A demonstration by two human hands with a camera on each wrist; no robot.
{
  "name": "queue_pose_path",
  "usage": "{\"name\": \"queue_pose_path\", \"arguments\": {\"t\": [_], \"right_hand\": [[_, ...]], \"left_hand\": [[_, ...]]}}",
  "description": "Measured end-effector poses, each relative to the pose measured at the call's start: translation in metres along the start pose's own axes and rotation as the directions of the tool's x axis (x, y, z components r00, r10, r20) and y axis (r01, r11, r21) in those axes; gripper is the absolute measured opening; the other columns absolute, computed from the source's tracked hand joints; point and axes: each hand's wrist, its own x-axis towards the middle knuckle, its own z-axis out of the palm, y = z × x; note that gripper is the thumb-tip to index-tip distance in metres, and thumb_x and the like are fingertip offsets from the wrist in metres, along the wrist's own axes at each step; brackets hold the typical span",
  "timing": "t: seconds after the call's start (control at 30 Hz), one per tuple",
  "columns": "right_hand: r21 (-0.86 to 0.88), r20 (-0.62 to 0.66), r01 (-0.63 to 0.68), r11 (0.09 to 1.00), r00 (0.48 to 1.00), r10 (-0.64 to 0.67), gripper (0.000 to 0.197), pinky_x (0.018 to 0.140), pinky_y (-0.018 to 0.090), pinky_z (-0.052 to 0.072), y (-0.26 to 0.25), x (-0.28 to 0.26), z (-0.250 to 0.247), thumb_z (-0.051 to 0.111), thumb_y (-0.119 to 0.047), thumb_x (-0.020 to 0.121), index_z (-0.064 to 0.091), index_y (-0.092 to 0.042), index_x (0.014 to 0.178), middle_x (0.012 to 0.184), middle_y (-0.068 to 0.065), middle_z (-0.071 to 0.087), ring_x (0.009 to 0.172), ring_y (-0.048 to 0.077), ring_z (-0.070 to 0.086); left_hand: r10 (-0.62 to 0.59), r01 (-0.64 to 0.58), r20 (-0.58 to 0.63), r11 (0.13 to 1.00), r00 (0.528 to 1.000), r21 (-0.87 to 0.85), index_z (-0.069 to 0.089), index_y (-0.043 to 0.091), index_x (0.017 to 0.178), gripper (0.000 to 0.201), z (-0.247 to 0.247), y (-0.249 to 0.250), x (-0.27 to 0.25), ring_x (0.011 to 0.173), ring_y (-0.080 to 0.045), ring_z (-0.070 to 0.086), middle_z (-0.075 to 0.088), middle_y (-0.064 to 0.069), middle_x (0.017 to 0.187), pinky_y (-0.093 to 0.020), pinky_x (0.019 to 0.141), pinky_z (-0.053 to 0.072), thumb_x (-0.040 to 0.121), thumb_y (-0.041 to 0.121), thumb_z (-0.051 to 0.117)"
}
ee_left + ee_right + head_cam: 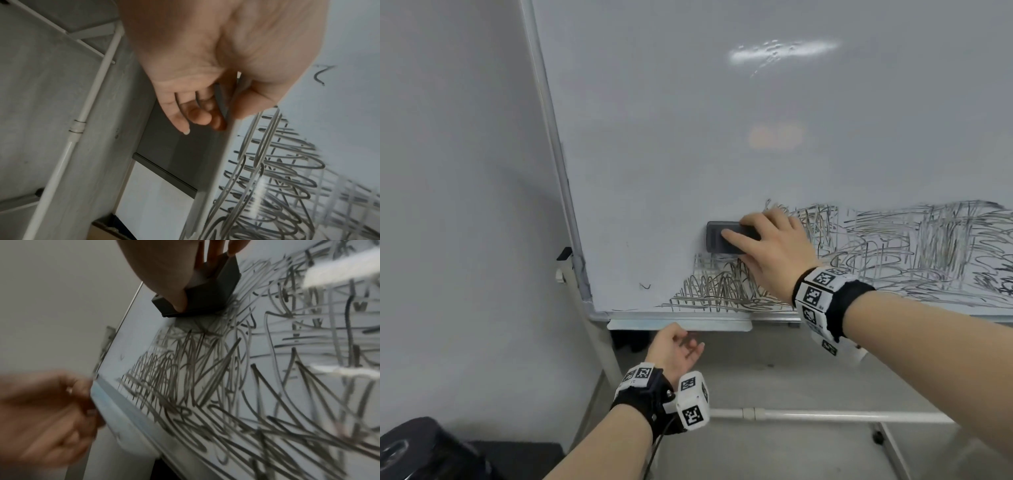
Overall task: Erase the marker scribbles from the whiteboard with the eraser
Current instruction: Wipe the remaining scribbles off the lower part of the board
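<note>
A dark grey eraser [726, 237] lies flat against the whiteboard [688, 120], and my right hand [763, 246] grips it with the thumb under it and fingers over its top. In the right wrist view the eraser [207, 293] sits at the upper left edge of the scribbles [226, 386]. Black scribbles [893, 246] cover the board's lower band from the eraser to the right edge and down to the frame. My left hand [681, 346] hangs below the marker tray [678, 324] with loosely curled fingers [185, 120], holding nothing.
The board's upper part is wiped white. A small stray mark [644, 286] sits at the lower left. The board's white stand bar [825, 416] runs along the floor below. A dark object [421, 448] lies at the bottom left by the grey wall [455, 205].
</note>
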Motion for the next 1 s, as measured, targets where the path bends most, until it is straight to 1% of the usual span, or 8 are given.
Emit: {"name": "queue_pose_path", "arguments": {"t": [0.07,0.2,0.37,0.5,0.67,0.73,0.87,1.0], "right_hand": [[0.001,-0.051,-0.022,1.0,0.998,0.022,0.044,0.078,0.048,0.043,-0.001,0.002,0.001,0.072,-0.019,0.081,0.063,-0.024,0.124,0.116,0.01,0.059,0.1,0.037,0.05],[-0.033,-0.068,0.091,0.995,0.993,-0.093,0.039,0.074,0.045,0.04,-0.007,-0.014,0.019,0.068,-0.02,0.083,0.065,-0.024,0.122,0.115,0.011,0.06,0.099,0.036,0.051],[-0.071,-0.052,0.206,0.976,0.976,-0.21,0.042,0.072,0.045,0.041,-0.005,-0.018,0.029,0.071,-0.018,0.081,0.064,-0.023,0.123,0.115,0.011,0.06,0.098,0.036,0.051],[-0.019,-0.163,0.038,0.999,0.986,-0.041,0.039,0.077,0.048,0.042,-0.007,-0.008,0.033,0.067,-0.019,0.085,0.063,-0.022,0.124,0.119,0.013,0.059,0.102,0.038,0.049],[-0.119,0.105,0.416,0.902,0.908,-0.405,0.05,0.073,0.042,0.038,-0.034,-0.044,0.068,0.067,-0.014,0.076,0.06,-0.024,0.124,0.113,0.01,0.058,0.098,0.032,0.049],[-0.115,0.056,0.36,0.926,0.933,-0.356,0.05,0.073,0.043,0.042,-0.032,-0.035,0.063,0.068,-0.013,0.075,0.061,-0.024,0.124,0.113,0.01,0.058,0.097,0.033,0.05],[-0.049,-0.176,0.016,0.999,0.984,-0.025,0.048,0.072,0.045,0.043,-0.037,-0.015,0.046,0.071,-0.009,0.077,0.063,-0.023,0.122,0.115,0.01,0.059,0.098,0.036,0.048],[-0.117,0.06,0.342,0.932,0.939,-0.338,0.046,0.071,0.042,0.041,-0.067,-0.046,0.061,0.076,-0.03,0.076,0.063,-0.027,0.12,0.114,0.007,0.057,0.097,0.032,0.049]], "left_hand": [[0.011,-0.004,0.101,0.998,0.995,-0.065,0.048,0.008,0.084,0.011,0.001,-0.005,0.002,0.073,-0.025,0.051,0.052,-0.013,0.082,-0.046,0.087,0.053,0.075,0.002,0.051],[0.054,-0.018,0.254,0.99,0.966,-0.142,0.055,0.002,0.108,0.035,0.005,-0.018,0.008,0.107,-0.037,0.059,0.066,-0.021,0.104,-0.054,0.106,0.043,0.074,0.009,0.056],[0.1,-0.043,0.398,0.988,0.912,-0.148,0.058,0.002,0.097,0.022,0.002,-0.025,0.018,0.1,-0.035,0.065,0.072,-0.02,0.1,-0.048,0.102,0.046,0.076,0.0,0.052],[0.13,-0.063,0.431,0.984,0.893,-0.165,0.06,0.002,0.093,0.016,-0.001,-0.031,0.029,0.092,-0.032,0.07,0.073,-0.018,0.098,-0.043,0.086,0.057,0.08,0.0,0.052],[0.185,-0.111,0.44,0.976,0.879,-0.189,0.067,0.003,0.104,0.027,-0.001,-0.036,0.031,0.099,-0.033,0.067,0.072,-0.018,0.105,-0.045,0.096,0.051,0.08,-0.001,0.054],[0.201,-0.122,0.431,0.971,0.88,-0.204,0.067,0.002,0.105,0.029,-0.001,-0.037,0.03,0.1,-0.034,0.068,0.072,-0.019,0.106,-0.044,0.096,0.051,0.079,-0.002,0.054],[0.198,-0.121,0.414,0.971,0.888,-0.204,0.065,0.0,0.106,0.031,-0.003,-0.041,0.026,0.096,-0.032,0.072,0.072,-0.019,0.106,-0.041,0.09,0.057,0.077,-0.003,0.056],[0.21,-0.117,0.425,0.965,0.881,-0.235,0.067,-0.002,0.108,0.03,-0.008,-0.044,0.013,0.097,-0.032,0.071,0.071,-0.022,0.108,-0.044,0.1,0.05,0.081,-0.009,0.055]]}}
